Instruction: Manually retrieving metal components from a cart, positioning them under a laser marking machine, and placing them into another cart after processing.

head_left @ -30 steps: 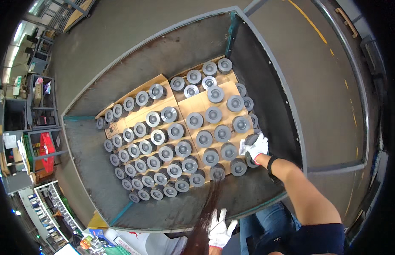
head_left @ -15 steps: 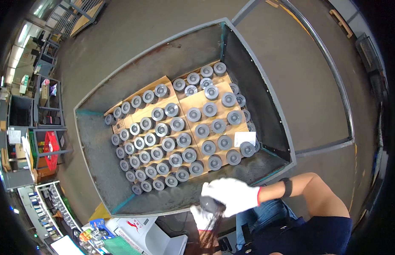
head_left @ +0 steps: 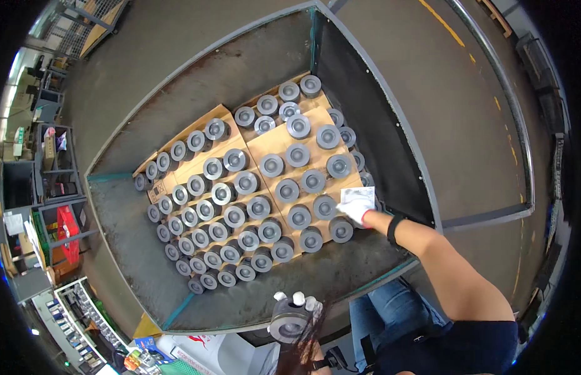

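Observation:
Near the lower edge, my left hand (head_left: 298,301) in a white glove wraps its fingertips around a grey piston (head_left: 289,326), its round dished top facing up. My right hand (head_left: 358,210), also white-gloved, reaches into the large bin beside a white paper slip (head_left: 359,194). Its fingers curl down over the spot where a piston stood, and the glove hides that piston almost wholly. Rows of upright pistons (head_left: 258,207) stand on brown cardboard (head_left: 256,172) around it. More pistons show lower down along the bin's right side.
The deep grey metal bin (head_left: 400,125) has high walls between me and the pistons. Beyond its right side runs a curved metal rail (head_left: 500,81). Shelves with a red crate (head_left: 68,234) stand at left, and a white machine (head_left: 221,353) sits at the lower left.
My right hand has left the piston held near my body and reached up and right into the bin. My left hand keeps that piston, now turned top up. The view has shifted slightly.

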{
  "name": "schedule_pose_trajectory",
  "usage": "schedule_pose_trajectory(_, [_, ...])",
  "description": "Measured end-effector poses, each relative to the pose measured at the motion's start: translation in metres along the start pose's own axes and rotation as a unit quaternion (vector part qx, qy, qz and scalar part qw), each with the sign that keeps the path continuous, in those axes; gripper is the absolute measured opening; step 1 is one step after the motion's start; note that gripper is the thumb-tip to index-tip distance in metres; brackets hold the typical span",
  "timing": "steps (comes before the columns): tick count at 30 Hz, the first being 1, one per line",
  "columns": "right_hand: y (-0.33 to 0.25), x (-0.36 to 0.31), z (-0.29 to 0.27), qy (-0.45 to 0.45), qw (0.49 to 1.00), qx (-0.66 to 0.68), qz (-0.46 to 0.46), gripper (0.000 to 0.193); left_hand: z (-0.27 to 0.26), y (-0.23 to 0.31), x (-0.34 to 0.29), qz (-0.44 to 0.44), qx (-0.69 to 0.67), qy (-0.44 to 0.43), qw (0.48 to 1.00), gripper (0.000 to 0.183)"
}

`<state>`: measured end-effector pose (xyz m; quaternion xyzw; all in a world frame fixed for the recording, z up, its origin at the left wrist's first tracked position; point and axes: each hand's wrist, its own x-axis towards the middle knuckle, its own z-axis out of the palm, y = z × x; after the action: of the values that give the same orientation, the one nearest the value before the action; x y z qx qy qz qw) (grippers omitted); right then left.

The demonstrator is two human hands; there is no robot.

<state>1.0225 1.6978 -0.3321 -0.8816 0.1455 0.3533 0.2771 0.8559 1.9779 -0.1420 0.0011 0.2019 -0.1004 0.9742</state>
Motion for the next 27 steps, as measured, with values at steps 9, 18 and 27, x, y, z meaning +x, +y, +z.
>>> schedule_pose_trajectory(9, [0.075,0.052,0.008,-0.046,0.951,-0.154,0.264,0.078,-0.045,0.016,-0.017,-0.065,0.035,0.021,0.997,0.045])
schedule_pose_trajectory(18, [0.126,0.085,0.050,-0.001,0.957,-0.209,0.200,0.041,-0.054,0.010,-0.029,-0.081,-0.012,0.117,0.990,0.039])
schedule_pose_trajectory(27, [0.092,0.073,0.051,0.157,0.978,-0.096,0.097,0.017,-0.039,0.003,0.002,-0.042,-0.043,-0.065,0.996,0.052])
